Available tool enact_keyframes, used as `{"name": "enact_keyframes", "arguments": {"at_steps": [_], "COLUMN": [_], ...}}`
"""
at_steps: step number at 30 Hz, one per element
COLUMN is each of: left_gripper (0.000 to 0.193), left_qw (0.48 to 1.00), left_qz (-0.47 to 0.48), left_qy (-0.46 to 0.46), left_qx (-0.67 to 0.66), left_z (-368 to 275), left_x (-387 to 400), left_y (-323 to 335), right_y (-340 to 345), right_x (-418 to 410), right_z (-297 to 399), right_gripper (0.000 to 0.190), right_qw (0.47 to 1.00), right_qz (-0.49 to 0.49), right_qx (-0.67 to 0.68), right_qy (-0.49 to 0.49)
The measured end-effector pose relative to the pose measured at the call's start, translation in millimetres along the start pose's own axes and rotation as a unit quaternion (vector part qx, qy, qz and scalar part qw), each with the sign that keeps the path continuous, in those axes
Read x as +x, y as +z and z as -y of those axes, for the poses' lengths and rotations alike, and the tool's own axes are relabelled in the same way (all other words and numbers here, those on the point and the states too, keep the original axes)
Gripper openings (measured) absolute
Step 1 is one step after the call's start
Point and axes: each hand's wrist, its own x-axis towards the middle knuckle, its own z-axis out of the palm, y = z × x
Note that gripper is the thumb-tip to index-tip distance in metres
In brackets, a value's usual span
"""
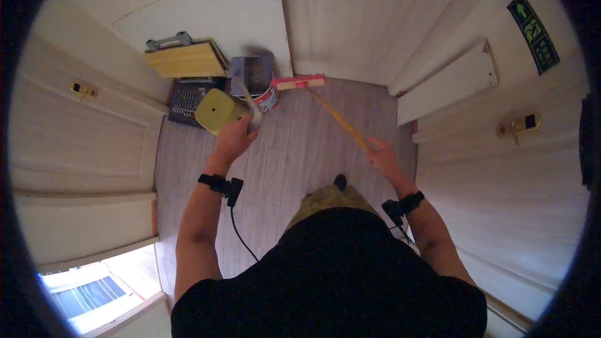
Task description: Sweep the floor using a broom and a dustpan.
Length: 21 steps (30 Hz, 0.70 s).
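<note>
My left hand (235,138) is closed around the end of a pale handle (248,96), which reaches up to a grey plastic bin or dustpan (253,75); whether the two are joined I cannot tell. That grey piece rests on or in a round bucket (267,100). A wooden stick (340,117) is in my right hand (384,157), and at its far end a red and cream brush or squeegee head (299,82) lies close to the bucket's right side. Beside my left hand stands a yellow-green plastic stool or bin (213,111).
An audio mixer (181,103) lies on the floor at the left, below leaning yellow boards (185,60). A white panel (220,14) leans at the back. Doors with handles flank the corridor, and a white board (448,82) leans at the right wall.
</note>
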Motion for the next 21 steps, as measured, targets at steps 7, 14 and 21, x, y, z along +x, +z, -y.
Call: {"name": "enact_keyframes", "arguments": {"at_steps": [7, 14, 21], "left_gripper": [0.035, 0.034, 0.034], "left_qw": [0.999, 0.999, 0.991], "left_qz": [0.013, 0.016, -0.030], "left_qy": [-0.024, -0.043, -0.098], "left_qx": [-0.016, 0.005, 0.091], "left_z": [-4, 6, 4], "left_x": [-5, -5, -3], "left_y": [-6, 3, -10], "right_y": [-30, -64, -99], "right_x": [-3, -24, -34], "right_z": [14, 10, 5], "right_gripper": [0.041, 0.046, 0.043], "right_qw": [0.992, 0.988, 0.962], "right_qz": [0.088, 0.088, 0.114], "right_qx": [0.007, 0.044, 0.124], "right_qy": [0.093, 0.118, 0.215]}}
